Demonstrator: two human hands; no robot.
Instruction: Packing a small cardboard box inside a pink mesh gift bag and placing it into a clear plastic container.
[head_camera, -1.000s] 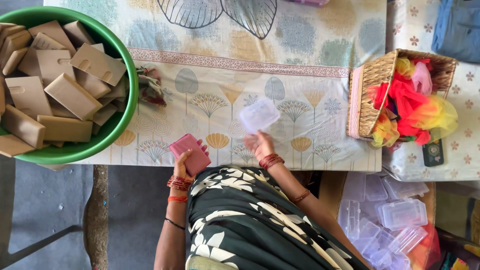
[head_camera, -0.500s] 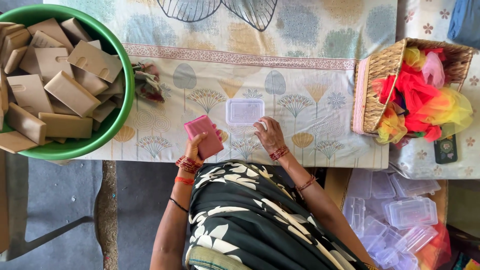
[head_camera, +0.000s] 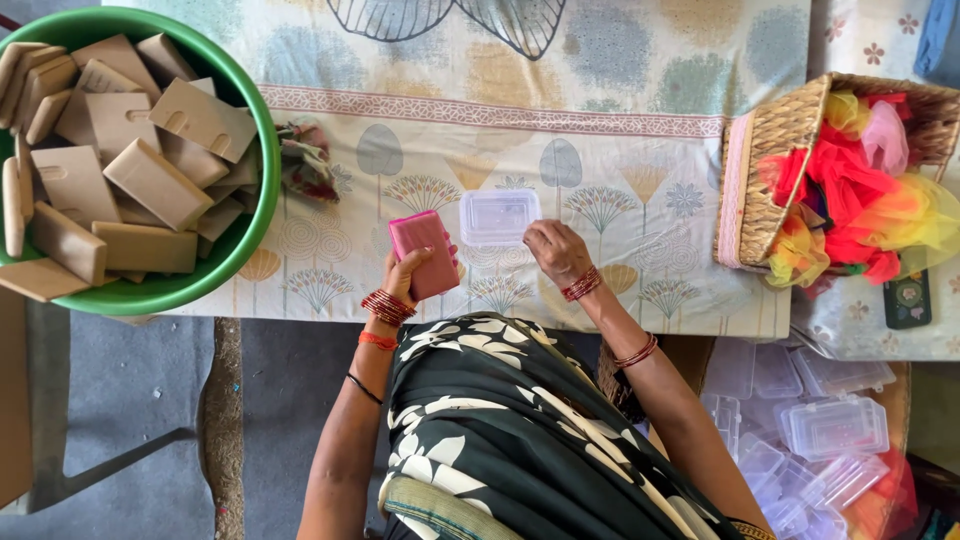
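While I am looking down through the head camera, the only view, I am listing what is lying before me.

Item one: my left hand (head_camera: 405, 285) is gripping a pink rectangular bar (head_camera: 424, 254), fingers wrapping its lower edge, the bar tilting upright just above the near table edge.

Item two: my right hand (head_camera: 556, 250) is resting on the patterned tablecloth (head_camera: 600, 150), fingers curling loosely and holding nothing; whether the fingertips are touching the clear plastic box (head_camera: 498, 216) I cannot tell. That box is sitting flat on the cloth at about ten o'clock from my right hand and at two o'clock from the pink bar, just beside both.

Item three: a green basin (head_camera: 255, 175) is standing at ten o'clock from my left hand, overhanging the table's left end and holding a heap of tan rectangular blocks (head_camera: 150, 185).

Item four: a crumpled bit of dark fabric (head_camera: 305, 165) is lying against the basin's right rim.

Item five: a woven basket (head_camera: 775, 170) is tipping on its side at three o'clock from the right hand, spilling red, yellow and pink netting (head_camera: 860, 190).

Item six: more clear plastic boxes (head_camera: 830, 430) are piling up below table level at five o'clock.
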